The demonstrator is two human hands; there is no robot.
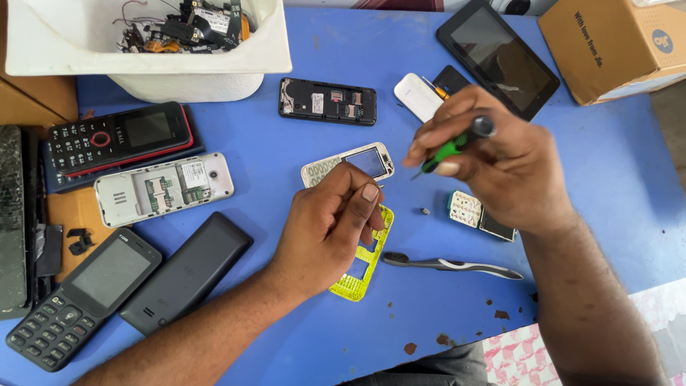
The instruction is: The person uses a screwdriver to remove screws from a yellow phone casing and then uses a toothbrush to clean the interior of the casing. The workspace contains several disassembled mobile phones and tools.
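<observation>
Far left edge of the frame I see a dark cracked slab (pixel 11 214), glassy, partly cut off. Upper left, a white plastic tub (pixel 271 50), squarish, smooth walls, holding a tangle of black parts, thin wires and small circuit bits (pixel 189 25). Below it a black keypad phone with red trim (pixel 118 137), glossy, then a white phone lying back-open (pixel 164 187), battery bay and slots exposed. Lower left, a dark grey keypad phone (pixel 82 297) with matte screen, and beside it a plain black matte back cover (pixel 186 271), rounded oblong.

Centre top, a black phone body, back off (pixel 327 101), board showing. Below that a pale silver front frame with keypad grid and open screen window (pixel 348 164).

My left hand (pixel 329 229) is curled mid-frame, thumb and fingers pinched shut, resting on a yellow-green plastic phone frame (pixel 361 271) that lies flat on the blue table (pixel 300 329); I cannot tell what the fingertips pinch, if anything.

My right hand (pixel 500 168), centre right, is closed round a small screwdriver with green grip and black cap (pixel 457 146), tip pointing down-left. Behind it a white rounded gadget (pixel 418 96). Under the wrist a small keypad board (pixel 479 214), and a grey-black toothbrush (pixel 450 264) lies flat just right of the frame. Upper right, a black tablet (pixel 500 57), glossy, and a brown cardboard box (pixel 614 43).
</observation>
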